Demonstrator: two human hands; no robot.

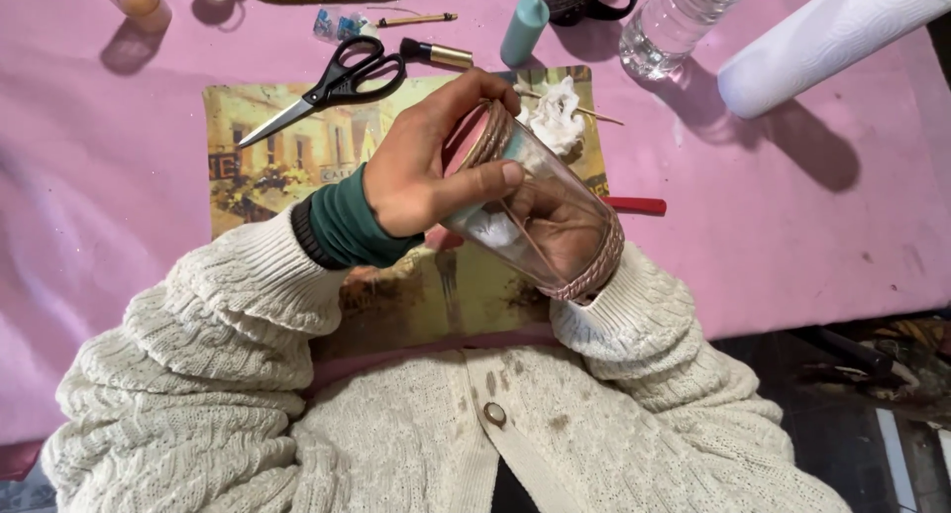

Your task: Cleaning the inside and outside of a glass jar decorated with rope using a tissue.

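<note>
Left hand [421,176] is gripping a clear glass jar [530,211] at frame centre, fingers curled around its cord-wrapped end and tilting it sideways, seemingly so the right hand [555,221] can sit inside it; that hand shows only through the glass, fingers looking bent by a thin stick [520,234] and white wadding. Jar is hovering over a picture placemat [267,147]; black scissors [332,82] lying upper left, a white paper-towel roll [822,38] and clear water bottle [674,23] upper right.

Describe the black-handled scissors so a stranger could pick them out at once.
Start at the pink cloth-covered table and find the rectangular placemat with a painted street scene. At the placemat's top edge lie the black-handled scissors, blades closed, tips pointing lower left over the picture, handles up beside a black and gold tube. They are the only tool there with loop handles and steel blades.
</note>
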